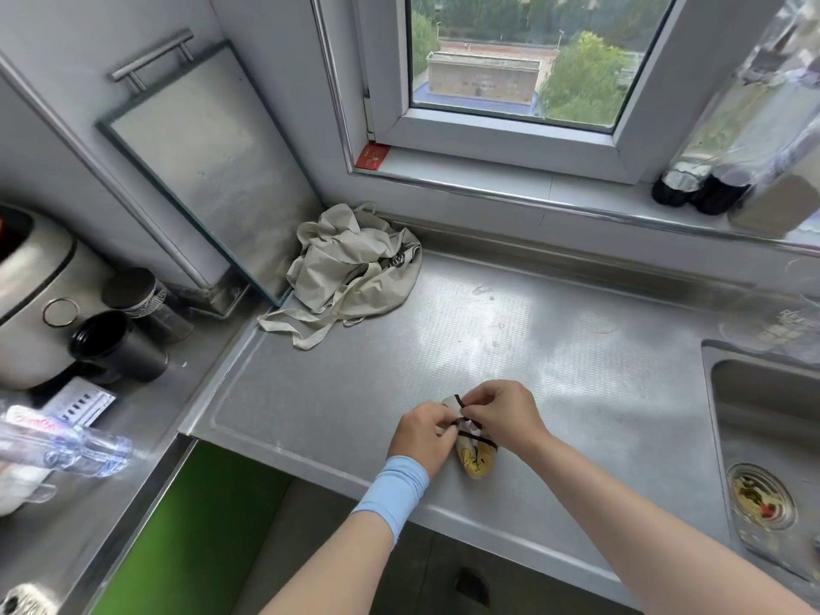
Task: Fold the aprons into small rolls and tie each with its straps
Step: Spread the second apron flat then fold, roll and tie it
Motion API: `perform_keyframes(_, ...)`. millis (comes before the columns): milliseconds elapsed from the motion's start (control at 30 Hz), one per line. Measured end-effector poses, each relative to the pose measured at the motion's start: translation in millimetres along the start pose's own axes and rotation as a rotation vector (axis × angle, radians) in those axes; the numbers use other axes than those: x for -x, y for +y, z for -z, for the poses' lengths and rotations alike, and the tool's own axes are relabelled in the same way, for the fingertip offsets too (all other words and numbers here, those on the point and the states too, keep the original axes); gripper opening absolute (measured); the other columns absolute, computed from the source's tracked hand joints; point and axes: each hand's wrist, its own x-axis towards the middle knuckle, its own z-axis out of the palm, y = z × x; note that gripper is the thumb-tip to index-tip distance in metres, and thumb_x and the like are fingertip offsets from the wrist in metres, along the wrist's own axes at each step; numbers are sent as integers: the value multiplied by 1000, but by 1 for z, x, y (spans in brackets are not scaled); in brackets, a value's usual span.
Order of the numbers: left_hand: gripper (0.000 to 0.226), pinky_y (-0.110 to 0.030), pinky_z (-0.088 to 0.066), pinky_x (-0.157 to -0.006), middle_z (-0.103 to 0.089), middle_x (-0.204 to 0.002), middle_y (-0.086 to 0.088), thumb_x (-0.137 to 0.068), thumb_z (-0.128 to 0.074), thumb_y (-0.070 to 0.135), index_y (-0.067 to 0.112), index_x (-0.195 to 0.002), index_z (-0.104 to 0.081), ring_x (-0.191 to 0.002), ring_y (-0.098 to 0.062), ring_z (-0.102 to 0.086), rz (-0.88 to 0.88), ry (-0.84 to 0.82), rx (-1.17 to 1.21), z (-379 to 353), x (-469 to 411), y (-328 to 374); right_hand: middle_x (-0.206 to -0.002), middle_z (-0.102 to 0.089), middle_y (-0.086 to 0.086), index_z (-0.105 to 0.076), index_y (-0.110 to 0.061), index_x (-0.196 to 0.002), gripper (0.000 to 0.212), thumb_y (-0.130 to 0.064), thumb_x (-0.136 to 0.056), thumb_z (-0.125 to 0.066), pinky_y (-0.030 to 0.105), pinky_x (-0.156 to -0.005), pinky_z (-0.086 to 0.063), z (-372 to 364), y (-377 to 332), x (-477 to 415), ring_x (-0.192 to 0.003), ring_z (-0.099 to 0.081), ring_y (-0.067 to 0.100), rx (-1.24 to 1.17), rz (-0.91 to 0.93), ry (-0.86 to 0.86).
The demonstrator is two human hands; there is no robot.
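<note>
Brown straps [477, 438] pinched by my left hand [421, 432] and right hand [506, 412], cinching knot so rolled apron [477, 461] beneath my hands stays tight; crumpled apron [355, 268] beyond them untouched.

Rolled apron [477, 459]: small tight roll, cream-yellow cloth with a dark-outlined cartoon print. It lies on the steel counter [554, 348] near the front edge, long axis pointing away from that edge. Thin dark straps [477, 435] cross it in bands; one short end sticks up at the far end. Far half is hidden under the left hand [421, 437] and right hand [506, 415], both pinching the straps.

Second apron [355, 264]: pale beige, crumpled in a loose heap in the back left corner of the counter, well apart from the roll. Its beige ties [306, 328] trail loose toward the front.
</note>
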Motion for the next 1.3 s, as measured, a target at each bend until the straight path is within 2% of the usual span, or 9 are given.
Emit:
perform_keyframes(200,16,-18,-51,-82,-74,-91,5,-86,-68,18,22,-97,-78,-83,-11,-65,201,7,181,0,-4,4,-75,-73,-13,-79,-29,-75,9,-20,-76,-81,18,-64,-49,12,-5,5,-70,-64,-4,44,87,-122)
perform_keyframes(400,19,-19,-50,-81,-74,-96,6,-87,-67,23,22,-103,-76,-88,-12,-66,255,-71,238,3,-10,2,-128,-50,-20,-74,-43,-77,18,-27,-78,-82,18,-93,-39,21,-2,5,-114,-43,1,421,470,-332)
perform_keyframes(500,19,-20,-51,-84,-73,-105,5,-88,-67,25,23,-104,-76,-93,-13,-66,272,-92,260,2,-10,0,-125,-49,-18,-77,-35,-81,11,-25,-79,-81,16,-89,-40,18,-5,-2,-109,-47,1,454,488,-360)
perform_keyframes(567,17,-16,-49,-80,-73,-104,6,-87,-68,23,22,-101,-77,-92,-11,-65,258,-109,250,1,-10,-2,-110,-55,-16,-77,-35,-79,13,-24,-78,-82,15,-79,-44,15,-6,-8,-95,-54,0,413,462,-340)
perform_keyframes(733,12,-6,-35,-56,-55,-62,16,-83,-73,28,21,-74,-71,-60,0,-48,231,-95,247,2,-2,-4,-76,-69,-15,-79,-25,-75,12,-14,-73,-84,12,-67,-46,11,-7,-12,-73,-63,-2,250,294,-313)
perform_keyframes(1000,16,-18,-51,-75,-72,-90,8,-85,-66,21,25,-99,-73,-79,-10,-63,68,59,-18,-2,4,9,-75,-74,-3,-76,-20,-69,9,-15,-76,-79,27,-67,-57,-2,-4,-7,-77,-69,11,20,-172,-42)
perform_keyframes(1100,24,-22,-50,-75,-67,-93,5,-88,-61,16,24,-110,-61,-83,-14,-59,-69,59,-109,-3,4,11,-75,-73,2,-77,-10,-73,5,-15,-76,-76,30,-69,-58,-2,-8,-10,-74,-68,15,145,-258,-100)
perform_keyframes(1167,28,-26,-51,-78,-66,-92,0,-89,-58,12,24,-113,-64,-86,-17,-58,-175,43,-152,-7,2,6,-69,-68,5,-75,0,-77,15,-15,-78,-72,25,-55,-50,1,-11,-14,-63,-62,15,237,-249,-175)
perform_keyframes(1300,18,-23,-48,-79,-65,-92,-3,-91,-60,14,20,-103,-72,-86,-18,-57,-193,34,-124,-9,1,3,-62,-55,6,-63,-10,-68,17,-16,-84,-67,26,-53,-39,10,-14,-18,-55,-47,16,329,-227,-336)
